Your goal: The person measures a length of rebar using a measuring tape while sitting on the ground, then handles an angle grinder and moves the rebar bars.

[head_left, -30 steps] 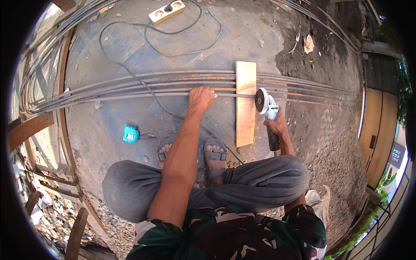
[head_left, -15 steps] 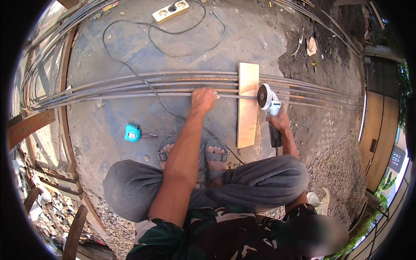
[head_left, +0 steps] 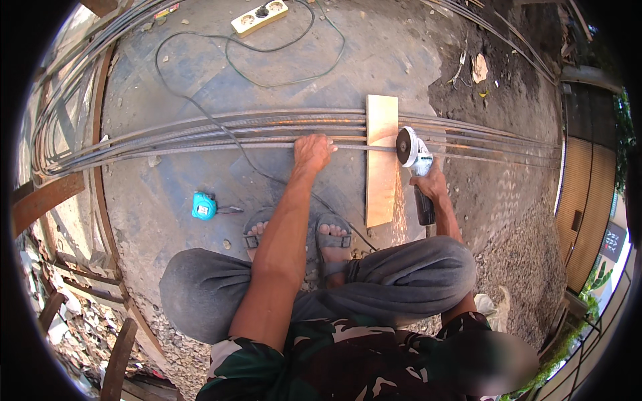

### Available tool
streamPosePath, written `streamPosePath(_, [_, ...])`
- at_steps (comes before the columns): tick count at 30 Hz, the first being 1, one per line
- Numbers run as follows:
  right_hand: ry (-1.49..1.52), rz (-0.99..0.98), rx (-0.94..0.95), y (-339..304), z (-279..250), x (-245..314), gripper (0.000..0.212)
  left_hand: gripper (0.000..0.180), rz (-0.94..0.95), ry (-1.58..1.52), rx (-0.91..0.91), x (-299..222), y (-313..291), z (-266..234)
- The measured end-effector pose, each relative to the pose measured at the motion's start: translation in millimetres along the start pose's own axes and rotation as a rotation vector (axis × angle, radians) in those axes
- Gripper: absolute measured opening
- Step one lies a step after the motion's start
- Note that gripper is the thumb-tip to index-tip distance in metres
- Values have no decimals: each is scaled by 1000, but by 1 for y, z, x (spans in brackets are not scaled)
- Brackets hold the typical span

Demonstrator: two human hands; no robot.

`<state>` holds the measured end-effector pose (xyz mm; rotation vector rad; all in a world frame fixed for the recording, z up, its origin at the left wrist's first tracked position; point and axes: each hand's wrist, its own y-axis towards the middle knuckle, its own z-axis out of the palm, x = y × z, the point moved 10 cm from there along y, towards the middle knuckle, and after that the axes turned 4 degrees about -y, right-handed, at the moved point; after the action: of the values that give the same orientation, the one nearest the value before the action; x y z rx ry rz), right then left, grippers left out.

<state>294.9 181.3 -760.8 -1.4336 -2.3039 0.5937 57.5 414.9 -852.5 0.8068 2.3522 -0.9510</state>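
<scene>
My left hand (head_left: pixel 313 152) is closed around the nearest steel rebar (head_left: pixel 234 146), a little left of an upright-lying wooden board (head_left: pixel 381 184). In my right hand (head_left: pixel 431 182) is an angle grinder (head_left: pixel 419 160), its disc touching or almost touching the rebar just past the board's right edge. Orange sparks (head_left: pixel 399 207) spray down from the disc toward me. Several more long rods (head_left: pixel 281 122) run side by side across the ground, over or under the board; the exact overlap is hard to tell.
A teal tape measure (head_left: pixel 204 206) lies left of my feet. A black cable (head_left: pixel 247 157) crosses the rods, and a white power strip (head_left: pixel 259 18) sits at the far side. Bent rod ends curve up at the left by a rusty metal frame (head_left: pixel 50 194). Gravel (head_left: pixel 518 260) covers the right.
The spark stream below the disc has grown brighter and denser. Both hands, the grinder and the rebar keep nearly the same place; the whole view shifts slightly.
</scene>
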Motion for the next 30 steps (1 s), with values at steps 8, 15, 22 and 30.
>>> streamPosePath(8, [-27, -18, -15, -6, -2, -4, 83, 37, -15, 7, 18, 0, 5, 4])
streamPosePath(15, [-49, 31, -3, -15, 1, -8, 82, 37, -28, 4, 31, 1, 2, 1])
streamPosePath(22, [-26, 30, 37, -20, 2, -17, 86, 38, 5, 1, 22, -8, 2, -1])
streamPosePath(30, [14, -13, -25, -3, -5, -6, 84, 37, -19, 30, 46, -6, 2, 1])
